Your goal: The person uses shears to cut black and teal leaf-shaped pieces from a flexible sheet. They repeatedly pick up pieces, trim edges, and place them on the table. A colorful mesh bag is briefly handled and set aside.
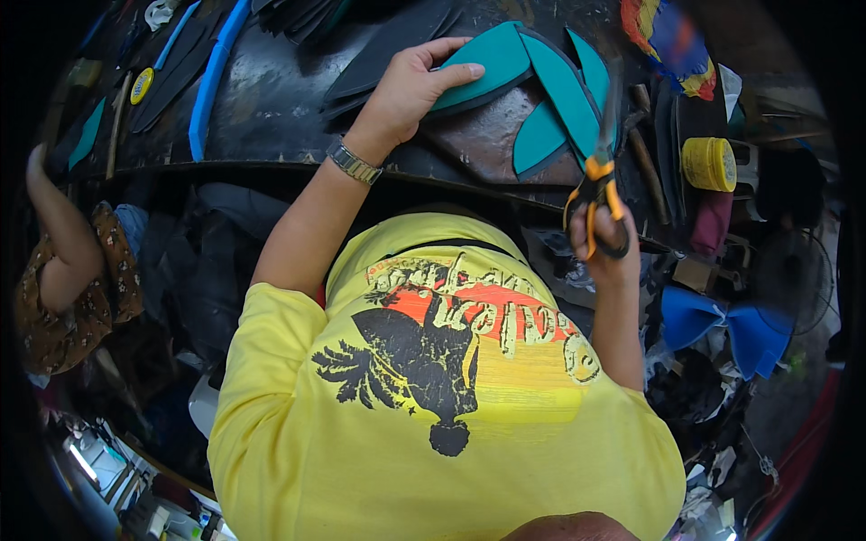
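Note:
My left hand (408, 88) grips a teal, curved flat piece with a dark edge (498, 59), thumb on top and the other fingers partly hidden. Several more teal pieces with dark borders (568, 95) lie overlapping just to the right of it on the dark worktable. In my right hand (606, 236) is a pair of scissors with orange and black handles (597, 171). The blades point away from me beside the right-hand teal pieces, and blur hides how far apart they are.
Stacked black flat pieces (383, 77) lie behind my left hand. On the left are a blue strip (215, 81) and a small yellow round item (142, 86). At right stand a yellow tub (709, 164) and a wooden-handled tool (648, 171). Another person's arm (68, 239) shows far left.

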A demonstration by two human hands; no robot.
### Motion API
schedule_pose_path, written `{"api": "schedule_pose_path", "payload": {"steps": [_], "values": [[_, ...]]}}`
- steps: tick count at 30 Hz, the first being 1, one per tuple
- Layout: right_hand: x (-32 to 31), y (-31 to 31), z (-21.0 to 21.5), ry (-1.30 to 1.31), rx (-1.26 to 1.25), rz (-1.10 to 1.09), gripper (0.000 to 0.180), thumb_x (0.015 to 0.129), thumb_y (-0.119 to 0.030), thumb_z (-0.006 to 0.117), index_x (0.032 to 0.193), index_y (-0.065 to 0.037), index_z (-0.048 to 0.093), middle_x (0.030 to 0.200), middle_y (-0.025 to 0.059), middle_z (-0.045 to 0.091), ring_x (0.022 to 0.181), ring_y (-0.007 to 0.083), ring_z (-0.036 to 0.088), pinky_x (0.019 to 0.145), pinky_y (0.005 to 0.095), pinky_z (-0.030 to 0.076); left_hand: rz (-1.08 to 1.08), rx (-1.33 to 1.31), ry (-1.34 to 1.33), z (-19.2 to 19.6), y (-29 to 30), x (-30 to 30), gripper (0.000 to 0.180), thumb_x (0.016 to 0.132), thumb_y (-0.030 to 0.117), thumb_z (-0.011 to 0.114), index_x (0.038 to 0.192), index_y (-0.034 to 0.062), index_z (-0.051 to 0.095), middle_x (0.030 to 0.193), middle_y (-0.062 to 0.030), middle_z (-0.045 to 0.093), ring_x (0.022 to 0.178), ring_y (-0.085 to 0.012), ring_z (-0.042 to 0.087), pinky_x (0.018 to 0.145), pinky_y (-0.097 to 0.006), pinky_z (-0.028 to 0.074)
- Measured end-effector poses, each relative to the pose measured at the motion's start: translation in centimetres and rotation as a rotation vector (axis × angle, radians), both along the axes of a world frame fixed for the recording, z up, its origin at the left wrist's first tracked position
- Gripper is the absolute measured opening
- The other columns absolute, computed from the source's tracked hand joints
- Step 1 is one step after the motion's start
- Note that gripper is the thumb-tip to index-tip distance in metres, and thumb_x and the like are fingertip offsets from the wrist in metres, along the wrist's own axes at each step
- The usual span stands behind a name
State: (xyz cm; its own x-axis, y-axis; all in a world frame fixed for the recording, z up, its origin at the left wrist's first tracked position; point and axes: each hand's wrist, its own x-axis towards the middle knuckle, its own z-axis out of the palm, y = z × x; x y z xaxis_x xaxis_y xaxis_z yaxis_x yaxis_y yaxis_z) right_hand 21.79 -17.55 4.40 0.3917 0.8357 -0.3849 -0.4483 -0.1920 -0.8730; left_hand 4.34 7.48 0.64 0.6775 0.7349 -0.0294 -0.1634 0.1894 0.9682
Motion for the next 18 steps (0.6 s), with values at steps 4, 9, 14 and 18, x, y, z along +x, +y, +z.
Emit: {"api": "schedule_pose_path", "payload": {"steps": [4,9,14,18], "values": [[2.4,5.5,-0.8,0.156,0.2,-0.003,0.033,0.091,-0.035,0.066,0.097,-0.003,0.057,0.073,0.0074,0.057,0.055,0.0138,0.053,0.05,0.0237,0.042,-0.071,-0.021,-0.003,-0.2,-0.6,0.5,0.049,0.087,0.019,0.073,0.129,-0.0012,0.058,0.111,-0.0074,0.068,0.092,-0.0107,0.064,0.084,-0.022,0.052],[5.2,13.0,-3.0,0.424,0.281,-0.202,0.025,0.091,-0.025,0.07,0.097,-0.004,0.057,0.08,0.0075,0.058,0.071,0.0173,0.058,0.06,0.0267,0.05,-0.172,-0.292,-0.132,0.7,0.1,-1.3,0.032,0.089,0.016,0.07,0.117,0.0001,0.063,0.104,-0.0042,0.068,0.085,-0.0082,0.065,0.077,-0.02,0.054],[6.0,13.0,-3.7,0.351,0.237,-0.268,0.02,0.091,-0.02,0.069,0.097,-0.004,0.058,0.083,0.0082,0.06,0.072,0.018,0.061,0.062,0.029,0.054,-0.301,-0.416,-0.884,3.7,3.0,-7.2,0.022,0.097,0.014,0.058,0.117,0.0047,0.056,0.106,-0.0062,0.056,0.11,-0.0154,0.055,0.094,-0.032,0.05],[4.6,12.8,-2.3,0.276,0.255,-0.101,0.023,0.093,-0.025,0.067,0.097,-0.004,0.059,0.081,0.0095,0.062,0.071,0.0183,0.062,0.06,0.0293,0.052,-0.223,0.095,-0.705,4.2,2.6,-7.0,0.02,0.095,0.019,0.06,0.113,0.0089,0.058,0.114,-0.0096,0.059,0.118,-0.0257,0.054,0.104,-0.037,0.043]]}}
